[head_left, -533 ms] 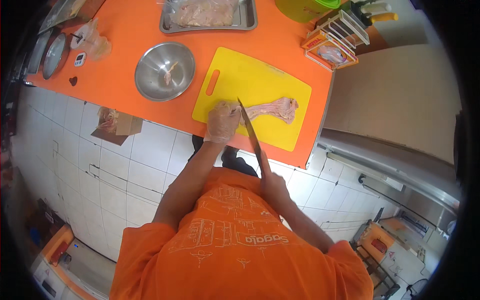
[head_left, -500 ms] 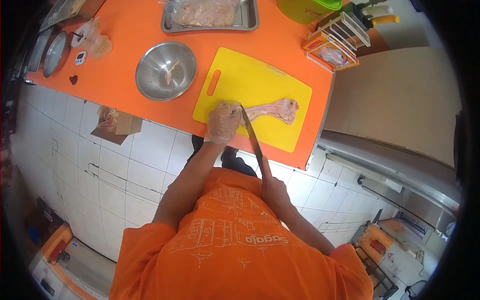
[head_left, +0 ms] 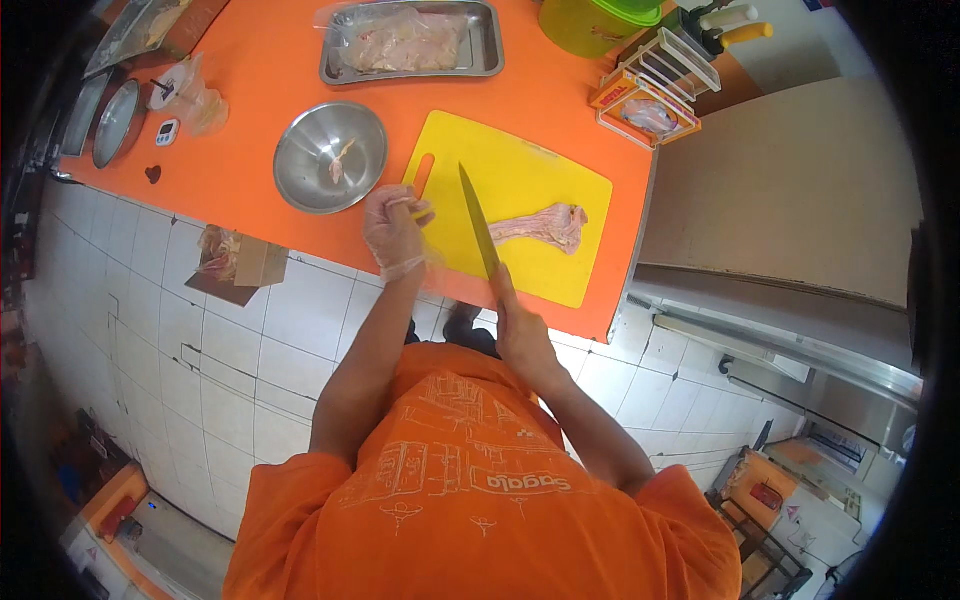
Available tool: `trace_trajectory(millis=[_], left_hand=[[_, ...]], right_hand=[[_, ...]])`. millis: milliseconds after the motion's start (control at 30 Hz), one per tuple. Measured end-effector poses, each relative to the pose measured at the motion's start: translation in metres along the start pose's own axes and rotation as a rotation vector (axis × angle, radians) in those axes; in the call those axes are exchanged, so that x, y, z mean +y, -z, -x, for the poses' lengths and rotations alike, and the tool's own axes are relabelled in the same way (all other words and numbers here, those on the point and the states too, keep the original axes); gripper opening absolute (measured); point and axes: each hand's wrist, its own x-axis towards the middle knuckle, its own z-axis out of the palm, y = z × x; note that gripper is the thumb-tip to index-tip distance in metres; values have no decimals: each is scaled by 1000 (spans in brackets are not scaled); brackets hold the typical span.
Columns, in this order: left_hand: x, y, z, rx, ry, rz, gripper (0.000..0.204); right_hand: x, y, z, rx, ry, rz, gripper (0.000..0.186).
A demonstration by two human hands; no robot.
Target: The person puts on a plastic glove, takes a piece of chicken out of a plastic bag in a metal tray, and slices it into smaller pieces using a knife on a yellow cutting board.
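Observation:
My left hand (head_left: pixel 393 228), in a clear plastic glove, is curled at the board's left edge beside the steel bowl; what its fingers hold, if anything, I cannot make out. My right hand (head_left: pixel 515 325) grips the handle of a long knife (head_left: pixel 478 212), whose blade lies over the yellow cutting board (head_left: pixel 510 170), pointing away from me. A long piece of pale pink raw meat (head_left: pixel 550 226) lies on the board to the blade's right. The steel bowl (head_left: pixel 305 170) holds a small meat scrap (head_left: pixel 336 170).
Farther back on the orange counter (head_left: pixel 250 70) are a tray (head_left: pixel 492 50) with bagged meat, a green bucket (head_left: pixel 585 25), a knife rack (head_left: pixel 670 60), a timer (head_left: pixel 167 131) and pans (head_left: pixel 118 122). A cardboard box (head_left: pixel 260 262) shows beyond the near edge, and a large cabinet (head_left: pixel 770 200) at right.
My left hand has moved left, off the meat, toward the bowl. The knife and my right hand have shifted up and left, so the tip points farther up the board.

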Motion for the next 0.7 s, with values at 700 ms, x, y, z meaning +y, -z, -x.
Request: trace_trajectory(millis=[700], left_hand=[[-30,-40,47,-612,-380,-1238,14]], right_hand=[[37,26,19,-86,-121,47,87]])
